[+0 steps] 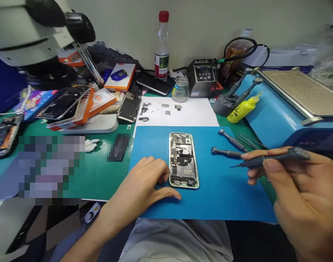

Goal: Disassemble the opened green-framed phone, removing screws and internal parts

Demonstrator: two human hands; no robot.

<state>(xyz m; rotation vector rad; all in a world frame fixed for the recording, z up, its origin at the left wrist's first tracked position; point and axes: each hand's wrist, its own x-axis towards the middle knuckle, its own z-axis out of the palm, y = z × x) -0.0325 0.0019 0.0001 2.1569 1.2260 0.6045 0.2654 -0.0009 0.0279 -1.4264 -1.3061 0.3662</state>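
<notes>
On the blue mat (210, 205) lies an opened phone (184, 160), its back off and its inner boards and bare housing showing inside a pale frame. My left hand (150, 182) rests at the phone's left edge, fingers curled against or just beside it, thumb stretched out apart below; nothing shows in its grasp. Off to the right, above the mat, my right hand (297, 189) grips a dark slim screwdriver (278, 158), whose thin tip points left toward the phone without touching it. Two more screwdrivers (226, 152) lie on the mat near my right fingers.
Behind the mat, a white sheet (193, 114) carries small phone parts (167, 112). A glass jar (180, 89), a bottle (162, 47) and a soldering station (201, 78) stand farther back. Right are a yellow bottle (244, 108) and blue machine (281, 105); a microscope (32, 40) overhangs the left.
</notes>
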